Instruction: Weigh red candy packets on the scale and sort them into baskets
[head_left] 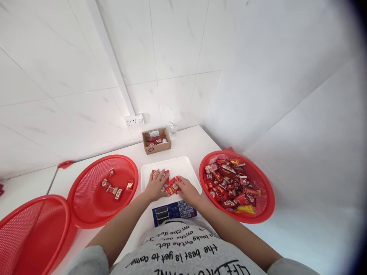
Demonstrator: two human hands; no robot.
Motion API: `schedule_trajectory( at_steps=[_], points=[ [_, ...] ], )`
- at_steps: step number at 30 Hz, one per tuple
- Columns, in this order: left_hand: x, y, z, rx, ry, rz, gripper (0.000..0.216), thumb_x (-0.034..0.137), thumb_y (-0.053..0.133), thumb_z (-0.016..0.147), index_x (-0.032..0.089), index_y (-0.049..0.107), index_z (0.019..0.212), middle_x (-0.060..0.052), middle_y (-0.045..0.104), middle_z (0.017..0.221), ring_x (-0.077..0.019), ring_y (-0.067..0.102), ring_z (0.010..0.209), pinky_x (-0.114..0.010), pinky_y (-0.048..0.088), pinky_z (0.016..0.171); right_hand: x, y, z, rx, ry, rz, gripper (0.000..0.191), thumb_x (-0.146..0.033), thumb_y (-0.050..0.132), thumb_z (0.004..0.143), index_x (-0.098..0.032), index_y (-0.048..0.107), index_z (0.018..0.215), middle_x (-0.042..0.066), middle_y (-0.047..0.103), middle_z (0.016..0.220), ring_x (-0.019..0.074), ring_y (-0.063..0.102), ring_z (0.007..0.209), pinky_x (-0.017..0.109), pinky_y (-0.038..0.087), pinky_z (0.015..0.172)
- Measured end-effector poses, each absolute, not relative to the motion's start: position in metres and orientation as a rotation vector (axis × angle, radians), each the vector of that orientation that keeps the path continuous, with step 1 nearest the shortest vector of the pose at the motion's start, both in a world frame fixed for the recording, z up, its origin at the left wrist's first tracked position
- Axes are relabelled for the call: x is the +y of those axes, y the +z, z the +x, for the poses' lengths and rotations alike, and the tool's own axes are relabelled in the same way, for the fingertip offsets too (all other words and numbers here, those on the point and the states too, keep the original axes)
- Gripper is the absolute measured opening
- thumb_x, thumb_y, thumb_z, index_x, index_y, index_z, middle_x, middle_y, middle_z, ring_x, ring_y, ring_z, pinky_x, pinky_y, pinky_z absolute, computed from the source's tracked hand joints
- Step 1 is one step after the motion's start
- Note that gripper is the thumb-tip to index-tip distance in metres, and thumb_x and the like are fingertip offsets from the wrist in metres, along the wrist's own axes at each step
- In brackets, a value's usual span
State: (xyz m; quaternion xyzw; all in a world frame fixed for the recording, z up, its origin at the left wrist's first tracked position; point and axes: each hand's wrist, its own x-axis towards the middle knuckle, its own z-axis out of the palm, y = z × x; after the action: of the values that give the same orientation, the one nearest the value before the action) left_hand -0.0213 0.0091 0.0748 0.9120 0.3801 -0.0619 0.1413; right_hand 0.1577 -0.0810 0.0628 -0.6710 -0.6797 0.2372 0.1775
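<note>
A white scale tray [185, 165] sits in front of me on a scale with a blue keypad [173, 211]. A small heap of red wrapped candies [171, 184] lies on the tray. My left hand [155, 185] rests on the candies with its fingers spread flat. My right hand [187, 190] touches the heap from the right, fingers curled over a few pieces; what is under them is hidden. A red basket [265, 190] full of wrapped candies stands to the right.
A red mesh basket [86, 198] holding a few candies stands left of the scale, with another red basket [34, 233] at the near left. A small cardboard box [156, 140] and a wall socket [134, 120] are at the back, by the white tiled walls.
</note>
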Motion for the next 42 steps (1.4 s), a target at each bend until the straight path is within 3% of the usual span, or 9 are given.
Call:
schedule_trajectory(
  at_steps=[8, 19, 28, 33, 37, 42],
  points=[
    [-0.011, 0.054, -0.008, 1.205, -0.07, 2.581, 0.086, 0.058, 0.058, 0.073, 0.024, 0.024, 0.144, -0.009, 0.015, 0.154, -0.0343, 0.007, 0.14, -0.055, 0.01, 0.11, -0.074, 0.062, 0.161, -1.875, 0.632, -1.943, 0.048, -0.01, 0.047, 0.076, -0.02, 0.056, 0.123, 0.01, 0.045, 0.137, 0.0242, 0.041, 0.125, 0.038, 0.037, 0.101],
    [0.001, 0.045, -0.02, 0.907, 0.021, 2.824, 0.089, 0.067, 0.052, 0.072, 0.024, 0.022, 0.145, -0.009, 0.022, 0.152, -0.0337, 0.01, 0.14, -0.056, 0.009, 0.11, -0.059, 0.043, 0.171, -1.849, 0.705, -1.646, 0.039, -0.011, 0.043, 0.078, -0.02, 0.067, 0.108, 0.008, 0.054, 0.129, 0.0229, 0.047, 0.12, 0.04, 0.035, 0.103],
    [0.005, 0.053, -0.01, 0.705, 0.055, 2.953, 0.083, 0.067, 0.035, 0.081, 0.022, 0.013, 0.147, -0.008, 0.024, 0.151, -0.0319, 0.011, 0.14, -0.058, 0.005, 0.109, -0.065, 0.043, 0.173, -1.558, 0.84, -1.597, 0.047, -0.005, 0.038, 0.076, -0.021, 0.059, 0.114, 0.007, 0.062, 0.117, 0.0164, 0.056, 0.109, 0.036, 0.042, 0.098],
    [0.014, 0.056, -0.001, 0.488, -0.027, 2.971, 0.071, 0.065, 0.031, 0.084, 0.028, 0.024, 0.144, -0.005, 0.031, 0.149, -0.0303, 0.018, 0.138, -0.058, 0.006, 0.109, -0.078, 0.042, 0.184, -1.297, 0.803, -1.714, 0.041, -0.011, 0.041, 0.075, -0.019, 0.058, 0.112, 0.009, 0.062, 0.114, 0.0173, 0.061, 0.096, 0.036, 0.05, 0.085],
    [0.006, 0.05, 0.011, 0.754, 0.034, 2.913, 0.06, 0.059, 0.03, 0.087, 0.028, 0.037, 0.138, -0.006, 0.035, 0.147, -0.0293, 0.025, 0.136, -0.058, 0.01, 0.109, -0.104, 0.044, 0.208, -1.191, 0.677, -1.734, 0.034, -0.022, 0.043, 0.078, -0.018, 0.06, 0.108, 0.01, 0.064, 0.107, 0.0195, 0.061, 0.092, 0.037, 0.051, 0.082],
    [0.002, 0.054, 0.031, 1.322, 0.065, 2.615, 0.057, 0.049, 0.022, 0.092, 0.02, 0.037, 0.139, -0.012, 0.03, 0.148, -0.0311, 0.021, 0.138, -0.058, 0.015, 0.108, -0.137, 0.048, 0.231, -1.05, 0.552, -1.874, 0.032, -0.028, 0.043, 0.08, -0.019, 0.061, 0.105, 0.011, 0.064, 0.108, 0.0221, 0.06, 0.098, 0.041, 0.048, 0.088]
  ],
)
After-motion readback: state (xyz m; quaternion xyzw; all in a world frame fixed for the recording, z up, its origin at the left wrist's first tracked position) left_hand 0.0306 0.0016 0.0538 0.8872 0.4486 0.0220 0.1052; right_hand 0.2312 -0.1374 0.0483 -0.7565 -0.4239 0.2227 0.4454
